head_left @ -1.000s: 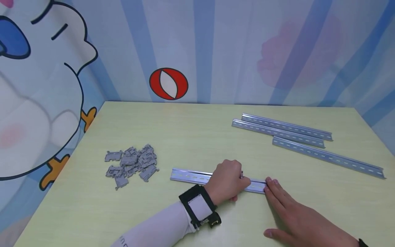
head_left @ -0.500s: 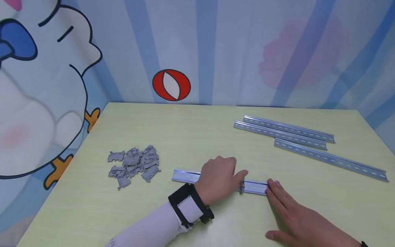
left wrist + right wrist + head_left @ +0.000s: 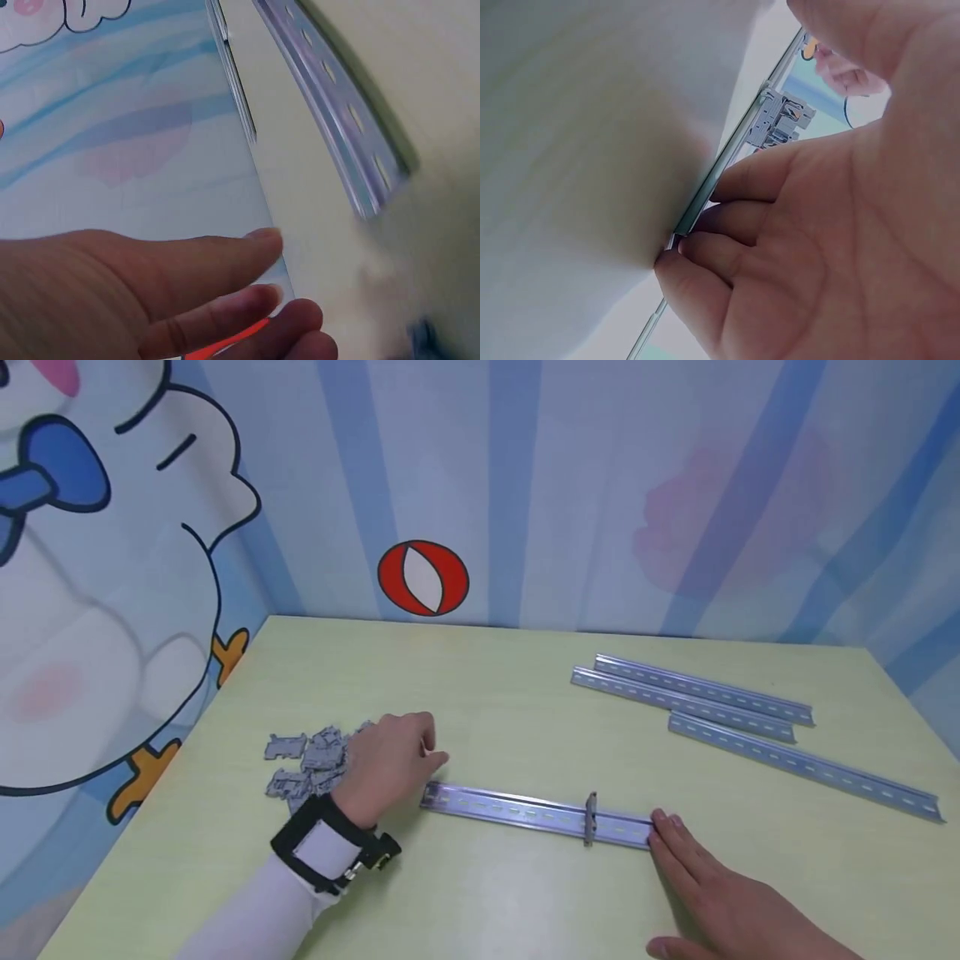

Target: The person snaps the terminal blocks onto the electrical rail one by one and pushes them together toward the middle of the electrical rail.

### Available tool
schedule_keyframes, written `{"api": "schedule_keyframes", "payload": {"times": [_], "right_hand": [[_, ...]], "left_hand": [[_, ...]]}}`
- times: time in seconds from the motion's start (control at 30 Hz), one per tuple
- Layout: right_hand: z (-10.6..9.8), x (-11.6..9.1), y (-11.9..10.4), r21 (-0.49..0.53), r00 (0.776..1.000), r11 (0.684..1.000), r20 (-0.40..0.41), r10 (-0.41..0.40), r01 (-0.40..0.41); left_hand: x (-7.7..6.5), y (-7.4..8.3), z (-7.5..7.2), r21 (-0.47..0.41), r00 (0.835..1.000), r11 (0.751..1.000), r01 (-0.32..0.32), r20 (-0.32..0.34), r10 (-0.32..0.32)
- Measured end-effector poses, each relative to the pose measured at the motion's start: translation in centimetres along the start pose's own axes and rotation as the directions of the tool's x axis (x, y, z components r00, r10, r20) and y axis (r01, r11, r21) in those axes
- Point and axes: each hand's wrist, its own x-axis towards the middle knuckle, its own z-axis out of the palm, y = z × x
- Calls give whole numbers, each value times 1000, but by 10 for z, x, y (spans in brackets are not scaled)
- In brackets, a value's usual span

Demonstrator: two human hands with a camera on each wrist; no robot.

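A slotted metal DIN rail (image 3: 510, 808) lies across the near middle of the table. One thin grey terminal block (image 3: 590, 820) stands upright across it, toward the right end. The right wrist view shows this terminal block (image 3: 769, 124) side-on, seated on the rail. My right hand (image 3: 723, 881) lies on the table with fingertips against the rail's right end. My left hand (image 3: 386, 768) hovers beyond the rail's left end, fingers loosely bent and holding nothing. It partly covers a pile of grey terminal blocks (image 3: 324, 752). In the left wrist view, its thumb and fingers are apart.
Three more DIN rails lie at the back right: one at the rear (image 3: 705, 687), one just in front (image 3: 682, 704), and one farther right (image 3: 806, 767). A cartoon-printed cloth (image 3: 570, 502) rises behind the table's back edge (image 3: 480, 625).
My left hand has let go of the terminal block, leaving it on the rail, and moved left to the pile. The right hand stays at the rail's end. The head view has shifted slightly.
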Motion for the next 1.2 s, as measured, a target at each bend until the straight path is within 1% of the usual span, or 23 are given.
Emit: {"api": "schedule_keyframes", "payload": {"times": [0.1,0.17,0.23,0.33,0.37,0.43,0.53,0.6,0.7,0.8,0.93,1.2], "right_hand": [[1,0,0,7,1000,1000,12,18,-18],[1,-1,0,-2,999,999,16,34,-34],[1,-2,0,-44,999,998,-6,37,-37],[2,-4,-1,-134,997,991,-74,9,-19],[3,-5,-2,-154,994,988,-109,-14,-3],[3,-6,-3,-154,991,988,-127,-41,21],[4,-7,-4,-86,988,995,-136,-70,58],[4,-7,-5,-66,988,995,-127,-84,76],[4,-5,-6,-95,982,991,-149,-112,99],[2,-4,-7,-127,980,985,-151,-133,114],[1,-3,-8,-132,981,984,-139,-135,117],[1,-1,-7,-129,984,985,-120,-129,113]], "left_hand": [[0,-30,-9,25,997,997,68,36,-69],[-1,-46,-14,11,994,996,93,59,-93],[-3,-58,-18,-7,993,995,97,70,-96],[-6,-67,-22,-31,994,996,89,62,-86],[-7,-69,-24,-29,995,996,83,58,-82],[-8,-70,-26,-22,995,996,82,55,-81],[-8,-69,-26,-9,994,996,88,72,-87],[-8,-68,-25,5,992,995,96,85,-96],[-8,-68,-24,29,991,994,106,85,-108],[-9,-69,-23,41,990,993,110,82,-113],[-9,-70,-24,35,990,993,109,90,-112],[-11,-67,-28,-1,982,991,137,128,-136]]}}
